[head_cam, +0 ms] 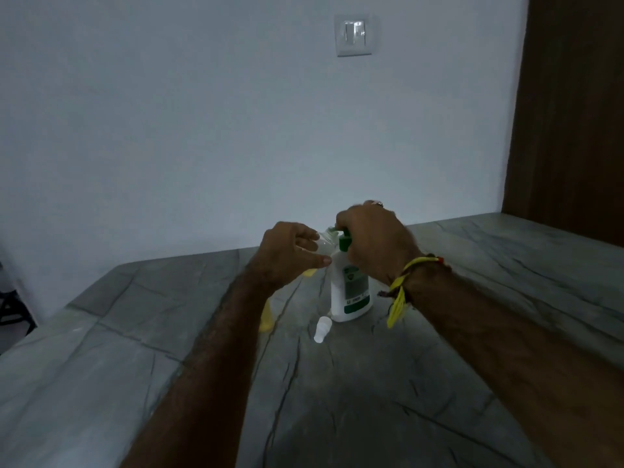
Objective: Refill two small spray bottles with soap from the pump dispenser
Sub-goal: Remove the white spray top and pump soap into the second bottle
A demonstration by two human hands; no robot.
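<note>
While your right hand (374, 241) presses down clenched on the green pump head of the white soap dispenser (351, 292) at centre frame, your left hand (290, 255) keeps its grip around a small clear spray bottle (325, 243) tilted at the nozzle. Below the dispenser, a white cap (321, 329) lies on the grey worktop (439, 383), and a yellow bottle (266, 317) shows partly behind your left forearm.

Both your arms reach forward, hands close together.
Your left hand (292, 253) is curled, thumb and fingers pinched; your right hand (374, 241) is cupped palm down, wrist bent, fingers folded.
</note>
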